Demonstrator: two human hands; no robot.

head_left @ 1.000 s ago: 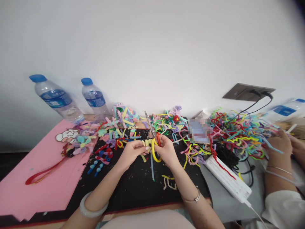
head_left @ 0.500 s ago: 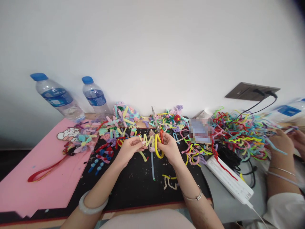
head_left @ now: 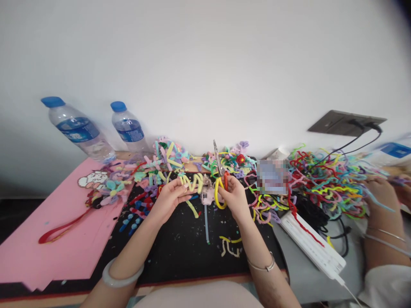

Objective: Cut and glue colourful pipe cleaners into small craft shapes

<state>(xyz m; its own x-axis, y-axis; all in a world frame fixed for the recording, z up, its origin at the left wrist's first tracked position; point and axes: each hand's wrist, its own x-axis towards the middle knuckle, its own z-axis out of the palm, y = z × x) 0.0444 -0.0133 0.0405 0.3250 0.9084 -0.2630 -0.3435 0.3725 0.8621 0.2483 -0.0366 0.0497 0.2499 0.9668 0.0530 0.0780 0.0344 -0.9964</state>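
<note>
My left hand (head_left: 171, 197) pinches a pale yellow fuzzy stem (head_left: 195, 185) bent in a zigzag; its right end hangs free. My right hand (head_left: 231, 196) grips scissors (head_left: 220, 193) by their yellow and orange handles, blades pointing up and away. Between my hands, a small pinkish object (head_left: 207, 196) rests on the black mat (head_left: 180, 256). Below it lie a grey-blue stem (head_left: 206, 224) and a short pale green piece (head_left: 192, 209). Bent cream and yellow pieces (head_left: 229, 247) are on the mat near my right forearm.
Two water bottles (head_left: 78, 130) stand at the back left beside pink sheets (head_left: 64, 231). Colourful fuzzy stems (head_left: 340, 179) are heaped at right, with a white power strip (head_left: 313, 244) before them. Another person's hand (head_left: 380, 199) is at the far right.
My right hand has moved right with the scissors, away from the yellow stem. The stem's free end now stands apart from my right hand, and the pinkish object shows more fully.
</note>
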